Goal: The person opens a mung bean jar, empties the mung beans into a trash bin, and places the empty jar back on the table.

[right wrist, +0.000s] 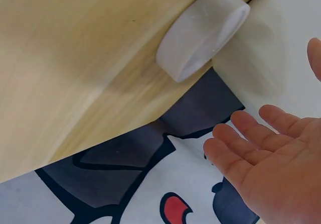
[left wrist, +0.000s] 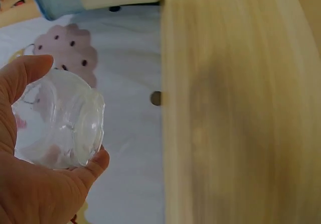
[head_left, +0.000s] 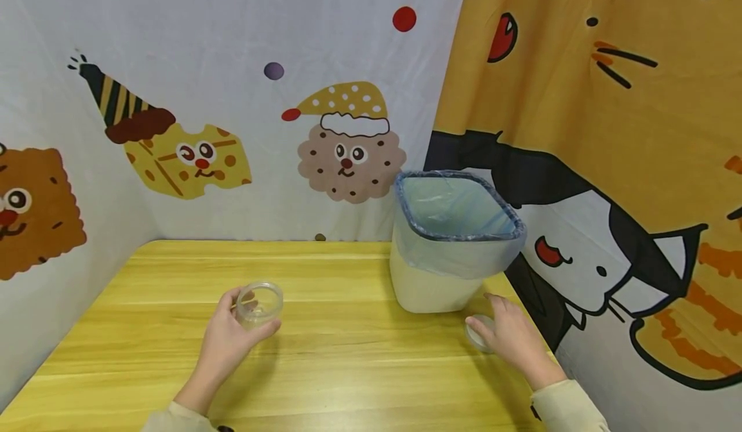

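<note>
A small clear jar (head_left: 259, 311) is gripped by my left hand (head_left: 227, 338), held above the table with its round mouth up. In the left wrist view, thumb and fingers wrap the jar (left wrist: 60, 121) from either side, and its see-through wall shows nothing inside. A round white lid (head_left: 476, 335) lies on the table at the right, partly covered in the head view by my right hand (head_left: 513, 337). From the right wrist, the lid (right wrist: 198, 38) sits apart from the fingers, which are spread and relaxed beside it.
A cream waste bin (head_left: 429, 284) lined with a bluish plastic bag (head_left: 458, 252) stands at the back right of the wooden table (head_left: 336, 367), just beyond the lid. Cartoon-printed cloths (head_left: 220, 33) hang behind and along the right side.
</note>
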### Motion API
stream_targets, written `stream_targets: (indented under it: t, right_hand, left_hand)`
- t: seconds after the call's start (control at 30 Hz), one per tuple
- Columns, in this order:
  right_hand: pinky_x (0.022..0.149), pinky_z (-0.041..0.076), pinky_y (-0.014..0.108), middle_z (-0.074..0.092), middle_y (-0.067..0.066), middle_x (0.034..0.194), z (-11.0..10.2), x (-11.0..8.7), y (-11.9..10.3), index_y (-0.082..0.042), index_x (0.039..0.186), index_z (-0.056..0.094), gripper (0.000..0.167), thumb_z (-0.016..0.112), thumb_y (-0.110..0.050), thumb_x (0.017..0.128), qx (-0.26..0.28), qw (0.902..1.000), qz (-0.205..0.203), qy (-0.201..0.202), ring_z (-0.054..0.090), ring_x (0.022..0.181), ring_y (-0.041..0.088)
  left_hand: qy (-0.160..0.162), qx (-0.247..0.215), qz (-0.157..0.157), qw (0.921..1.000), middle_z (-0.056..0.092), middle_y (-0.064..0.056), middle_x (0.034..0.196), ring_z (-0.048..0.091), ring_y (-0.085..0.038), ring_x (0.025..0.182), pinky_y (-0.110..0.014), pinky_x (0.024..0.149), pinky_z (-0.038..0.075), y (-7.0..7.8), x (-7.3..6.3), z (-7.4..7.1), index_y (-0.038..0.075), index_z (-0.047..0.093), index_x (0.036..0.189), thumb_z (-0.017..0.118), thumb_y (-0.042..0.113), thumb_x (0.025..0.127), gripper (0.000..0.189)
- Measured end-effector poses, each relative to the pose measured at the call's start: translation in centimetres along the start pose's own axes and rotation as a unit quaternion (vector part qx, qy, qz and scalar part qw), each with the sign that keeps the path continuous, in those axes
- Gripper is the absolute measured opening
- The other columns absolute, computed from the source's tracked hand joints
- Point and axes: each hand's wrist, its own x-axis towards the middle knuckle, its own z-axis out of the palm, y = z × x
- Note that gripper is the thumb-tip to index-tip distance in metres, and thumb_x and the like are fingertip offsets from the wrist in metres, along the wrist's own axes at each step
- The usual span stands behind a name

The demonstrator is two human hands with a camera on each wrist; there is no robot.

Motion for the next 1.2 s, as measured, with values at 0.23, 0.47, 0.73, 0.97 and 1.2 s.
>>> stream_targets:
  t: [0.23,0.47,0.73,0.97,1.2]
  right_hand:
    - [0.106,0.049,0.070,0.058,0.037,0.146,0.5,0.0,0.7,0.009,0.151,0.049,0.081,0.069,-0.053,0.102,-0.002,0.9999,0.004,-0.014,0.057,0.130,0.058]
    - [0.106,0.048,0.071,0.057,0.037,0.147,0.7,0.2,0.9,0.008,0.153,0.049,0.083,0.068,-0.054,0.102,-0.005,0.9997,0.010,-0.022,0.056,0.131,0.059]
    - [0.108,0.048,0.071,0.056,0.036,0.150,1.1,0.5,0.9,0.006,0.156,0.047,0.086,0.065,-0.059,0.102,-0.014,0.9992,0.011,-0.035,0.055,0.133,0.059]
    - [0.106,0.048,0.072,0.056,0.037,0.149,1.0,0.7,1.0,0.007,0.155,0.047,0.085,0.065,-0.058,0.103,-0.011,0.9991,0.012,-0.038,0.055,0.132,0.060]
    - [0.107,0.048,0.072,0.056,0.037,0.149,1.1,0.5,1.0,0.008,0.154,0.048,0.083,0.067,-0.054,0.103,-0.001,0.9992,0.012,-0.037,0.054,0.133,0.060]
  left_hand:
    - [-0.015,0.053,0.005,0.9985,0.055,-0.023,0.153,0.061,-0.042,0.132,-0.054,0.105,0.057,-1.5,1.8,0.0,0.003,0.037,0.161,0.094,0.045,0.082,0.106]
    - [-0.033,0.079,0.010,0.9963,0.056,-0.027,0.151,0.063,-0.045,0.130,-0.056,0.102,0.059,-2.4,3.6,0.4,-0.002,0.038,0.158,0.091,0.043,0.085,0.101]
    - [-0.039,0.078,0.013,0.9961,0.058,-0.026,0.150,0.065,-0.043,0.125,-0.052,0.097,0.061,-2.4,5.5,1.3,-0.004,0.040,0.154,0.090,0.037,0.086,0.094]
    - [-0.049,0.052,-0.017,0.9973,0.055,-0.024,0.155,0.063,-0.040,0.129,-0.049,0.098,0.060,-2.4,7.3,2.4,-0.003,0.038,0.155,0.090,0.039,0.085,0.096]
    - [-0.050,0.036,-0.035,0.9975,0.050,-0.025,0.157,0.062,-0.041,0.129,-0.051,0.102,0.058,-2.7,9.0,3.3,-0.003,0.034,0.158,0.088,0.037,0.088,0.097]
